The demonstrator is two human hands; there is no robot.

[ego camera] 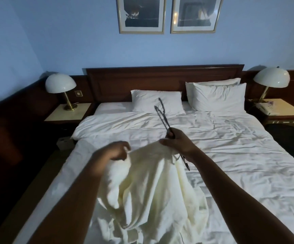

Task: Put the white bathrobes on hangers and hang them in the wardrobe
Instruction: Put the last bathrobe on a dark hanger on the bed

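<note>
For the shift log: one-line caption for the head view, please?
Over the bed, right hand holds a dark hanger and white bathrobe; left hand pinches the robe's edge.

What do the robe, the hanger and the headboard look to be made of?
The bathrobe: soft, matte cream-white cloth, probably cotton towelling or waffle weave; it drapes in thick folds.
The hanger: thin, dark and slightly shiny, so likely metal or hard plastic; motion blur leaves that open.
The headboard: dark reddish-brown wood or veneer with a smooth polished panel.

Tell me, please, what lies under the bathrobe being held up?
Under the bathrobe is the bed's white duvet. One end of the hanger is hidden inside the robe.
</note>
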